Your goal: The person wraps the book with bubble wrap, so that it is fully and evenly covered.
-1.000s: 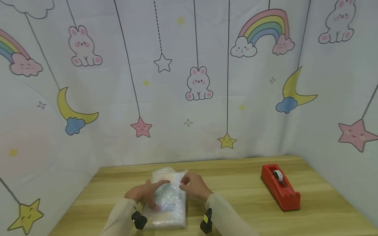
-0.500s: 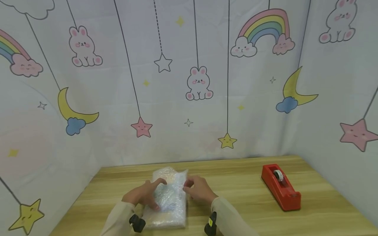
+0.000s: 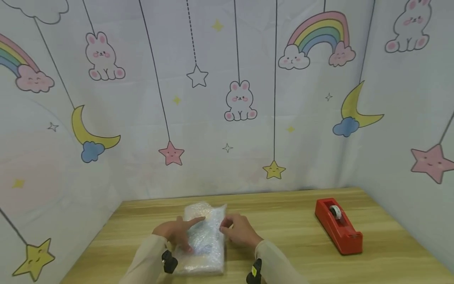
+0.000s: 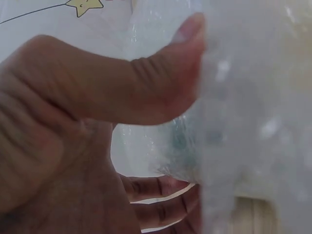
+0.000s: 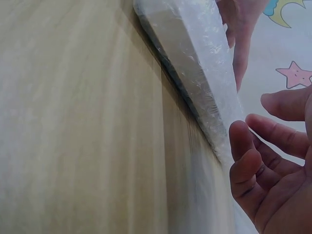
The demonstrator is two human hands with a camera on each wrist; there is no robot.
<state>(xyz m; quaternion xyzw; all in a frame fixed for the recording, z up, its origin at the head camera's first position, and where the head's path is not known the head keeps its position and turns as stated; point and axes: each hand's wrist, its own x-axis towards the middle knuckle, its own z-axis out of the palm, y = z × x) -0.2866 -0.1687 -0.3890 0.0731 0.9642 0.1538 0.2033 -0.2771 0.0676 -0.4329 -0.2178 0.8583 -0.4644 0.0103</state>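
Observation:
A flat rectangular package in clear bubble wrap (image 3: 207, 246) lies on the table, faint colours showing through the film. My left hand (image 3: 175, 233) is spread over its left part, index finger stretched across the top and thumb pressing nearer the front. In the left wrist view the thumb (image 4: 161, 83) lies against the wrap, its other fingers partly hidden behind a fold. At the package's right edge is my right hand (image 3: 241, 230), its fingers loosely bent. The right wrist view shows a gap between thumb and index finger of the right hand (image 5: 278, 161), with nothing seen between them.
A red tape dispenser (image 3: 338, 227) with a roll of tape (image 3: 335, 212) stands at the right of the wood-grain table (image 3: 283, 221). White cloth walls (image 3: 198, 118) printed with rabbits, stars and rainbows close off the back and both sides.
My right hand has moved slightly right and down along the package's right edge. The left index finger bent, then straightened again; the package stays about where it was.

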